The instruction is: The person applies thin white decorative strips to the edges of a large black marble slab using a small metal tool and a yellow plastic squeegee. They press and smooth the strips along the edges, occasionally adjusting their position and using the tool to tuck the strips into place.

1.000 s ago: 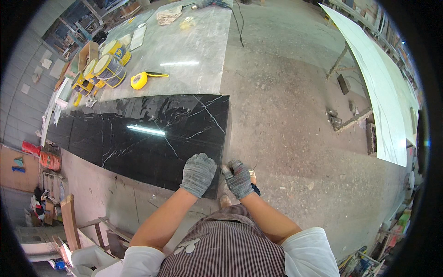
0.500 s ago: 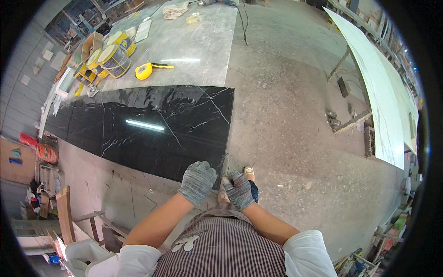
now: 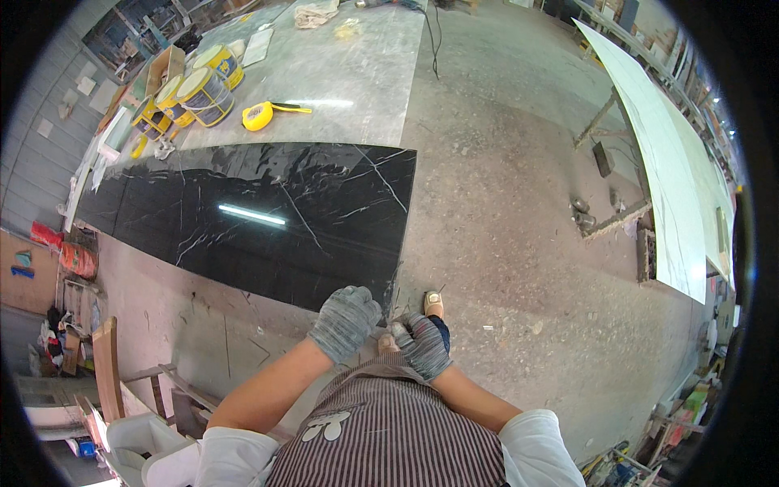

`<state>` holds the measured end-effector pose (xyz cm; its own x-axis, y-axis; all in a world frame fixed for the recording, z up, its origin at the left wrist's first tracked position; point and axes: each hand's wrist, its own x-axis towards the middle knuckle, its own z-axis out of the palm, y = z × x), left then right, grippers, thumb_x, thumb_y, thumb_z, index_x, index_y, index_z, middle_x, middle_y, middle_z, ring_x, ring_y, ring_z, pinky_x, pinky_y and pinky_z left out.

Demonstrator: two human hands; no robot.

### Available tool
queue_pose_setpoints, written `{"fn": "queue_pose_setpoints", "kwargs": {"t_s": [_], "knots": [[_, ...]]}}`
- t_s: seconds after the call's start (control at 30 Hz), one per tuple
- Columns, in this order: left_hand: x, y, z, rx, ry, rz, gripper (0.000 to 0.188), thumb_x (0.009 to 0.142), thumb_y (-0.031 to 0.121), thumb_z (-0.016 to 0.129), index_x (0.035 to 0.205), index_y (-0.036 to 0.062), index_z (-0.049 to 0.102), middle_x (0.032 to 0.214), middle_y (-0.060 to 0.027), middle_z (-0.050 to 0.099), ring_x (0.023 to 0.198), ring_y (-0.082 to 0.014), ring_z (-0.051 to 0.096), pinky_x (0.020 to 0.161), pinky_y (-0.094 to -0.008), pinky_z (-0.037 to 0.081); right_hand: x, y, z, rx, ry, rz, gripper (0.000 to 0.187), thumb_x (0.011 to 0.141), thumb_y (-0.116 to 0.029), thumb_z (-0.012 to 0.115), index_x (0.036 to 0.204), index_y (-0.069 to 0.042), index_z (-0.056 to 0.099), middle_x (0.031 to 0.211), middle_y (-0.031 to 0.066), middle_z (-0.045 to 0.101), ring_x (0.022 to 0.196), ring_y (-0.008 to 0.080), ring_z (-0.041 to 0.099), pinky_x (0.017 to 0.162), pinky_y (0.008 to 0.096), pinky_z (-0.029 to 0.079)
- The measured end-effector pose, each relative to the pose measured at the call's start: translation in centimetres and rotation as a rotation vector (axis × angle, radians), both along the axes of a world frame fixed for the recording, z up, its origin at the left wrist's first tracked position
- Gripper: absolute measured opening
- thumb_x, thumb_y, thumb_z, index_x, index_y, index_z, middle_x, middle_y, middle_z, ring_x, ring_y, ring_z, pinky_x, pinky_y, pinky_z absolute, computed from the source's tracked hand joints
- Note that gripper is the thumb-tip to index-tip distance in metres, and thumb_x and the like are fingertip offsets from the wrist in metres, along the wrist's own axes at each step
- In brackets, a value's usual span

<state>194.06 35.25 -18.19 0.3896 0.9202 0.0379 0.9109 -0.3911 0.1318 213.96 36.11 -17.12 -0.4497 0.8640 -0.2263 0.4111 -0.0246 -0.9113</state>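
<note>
A glossy black stone slab (image 3: 268,252) with white veins stretches across the left, a long light reflected in its surface. My left hand (image 3: 346,323), in a grey knitted glove, is closed at the slab's near right corner. What its curled fingers may hold is hidden. Close beside it, just off the slab's right edge, my right hand (image 3: 420,345) is also gloved and closed. Its fingertips come together near the corner, and anything between them is too small to make out. A yellow tape measure (image 3: 258,116) lies beyond the slab's far edge.
The slab adjoins a grey metal-topped table (image 3: 341,77) bearing yellow-and-dark cans (image 3: 207,101) and a cloth (image 3: 316,13). Across the concrete floor (image 3: 495,243), a white veined slab (image 3: 653,154) rests on a frame. A wooden post (image 3: 107,369) stands at lower left.
The view has shifted slightly, so the slab and table sit a little differently. Both hands stay closed near the slab's corner, the right one slightly lower in the picture.
</note>
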Motion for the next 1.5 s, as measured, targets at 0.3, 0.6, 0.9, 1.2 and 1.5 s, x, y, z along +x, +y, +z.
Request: {"fn": "queue_pose_setpoints", "kwargs": {"t_s": [0.3, 0.6, 0.9, 1.2, 1.5], "knots": [[-0.4, 1.4, 1.0, 0.010, -0.007, -0.129, 0.016, 0.084, 0.025, 0.060, 0.078, 0.0120, 0.067, 0.082, -0.0077, 0.058, 0.084, -0.0264, 0.060, 0.076, -0.0401, 0.051, -0.1, -0.4, -1.0, 0.108, -0.128, 0.008, 0.017, 0.087, -0.020, 0.068, 0.094, -0.005, 0.066, 0.081, 0.0157, 0.066, 0.076, 0.0314, 0.066, 0.069, 0.0382, 0.052], [-0.8, 2.0, 1.1, -0.081, -0.025, -0.147, 0.018, 0.086, 0.025, 0.061, 0.079, 0.0091, 0.067, 0.086, -0.0091, 0.060, 0.084, -0.0284, 0.061, 0.076, -0.0412, 0.051, -0.5, -0.7, -1.6, 0.001, -0.133, 0.022, 0.024, 0.089, -0.024, 0.063, 0.097, -0.002, 0.065, 0.088, 0.0246, 0.067, 0.084, 0.0399, 0.066, 0.073, 0.0468, 0.052], [-1.3, 2.5, 1.2, -0.002, 0.043, -0.283, 0.014, 0.084, 0.021, 0.058, 0.080, 0.0117, 0.068, 0.082, -0.0083, 0.060, 0.082, -0.0255, 0.062, 0.075, -0.0393, 0.052, -0.7, -1.7, -6.0, -0.041, -0.101, 0.038, 0.027, 0.088, -0.025, 0.063, 0.097, 0.000, 0.065, 0.089, 0.0249, 0.067, 0.083, 0.0417, 0.065, 0.073, 0.0467, 0.052], [-1.5, 3.4, 1.7, -0.006, 0.056, -0.409, 0.013, 0.081, 0.022, 0.059, 0.078, 0.0137, 0.068, 0.079, -0.0072, 0.060, 0.081, -0.0248, 0.062, 0.073, -0.0386, 0.052, -1.5, -2.4, -4.3, 0.018, -0.140, -0.036, 0.026, 0.088, -0.026, 0.064, 0.093, 0.000, 0.063, 0.084, 0.0240, 0.065, 0.080, 0.0410, 0.065, 0.071, 0.0469, 0.051], [-2.1, 3.1, 1.5, 0.010, 0.066, -0.397, 0.016, 0.085, 0.025, 0.058, 0.079, 0.0143, 0.068, 0.085, -0.0063, 0.061, 0.086, -0.0238, 0.062, 0.078, -0.0368, 0.051, -1.4, -3.1, -3.3, -0.003, -0.079, -0.072, 0.024, 0.088, -0.024, 0.062, 0.092, 0.000, 0.063, 0.083, 0.0232, 0.065, 0.082, 0.0406, 0.065, 0.072, 0.0448, 0.051]]}}
